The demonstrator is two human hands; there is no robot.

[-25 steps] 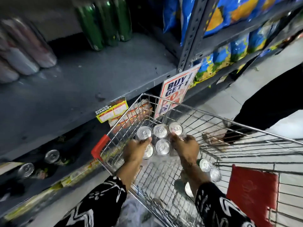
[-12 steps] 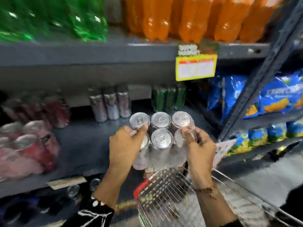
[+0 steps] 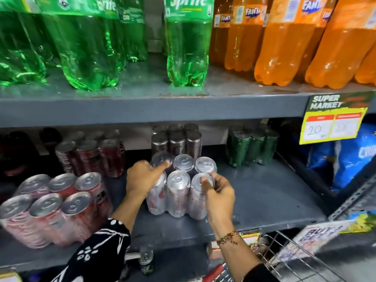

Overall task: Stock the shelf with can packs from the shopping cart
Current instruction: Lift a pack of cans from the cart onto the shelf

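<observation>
here the left hand (image 3: pixel 142 178) wraps the near-left corner of the six-pack (image 3: pixel 180 186), thumb stretched across a back can top, while the right hand (image 3: pixel 218 197) clamps the near-right can, fingertips hooked over its rim. both hands are closed on the pack — one at each side, which looks like a way to keep the shrink-wrapped cans square and level as they settle. the pack stands upright on the middle shelf (image 3: pixel 264 196), its base apparently touching the grey surface, a little back from the front lip.

it sits just in front of a darker pack (image 3: pixel 176 140) of the same shape, so it reads as the next in that column. to the left, a red pack (image 3: pixel 55 206) stands near the edge, with more red cans (image 3: pixel 91 155) behind it; to the right, well apart, a green pack (image 3: pixel 253 147) stands at the back. the open patch between red and green is probably why this spot was chosen.

above, green bottles (image 3: pixel 186 47) and orange bottles (image 3: pixel 284 43) fill the upper shelf, and a price tag (image 3: pixel 333 123) hangs from its edge. the cart (image 3: pixel 289 259) shows at the lower right, close under the shelf — a short reach for the next pack.
</observation>
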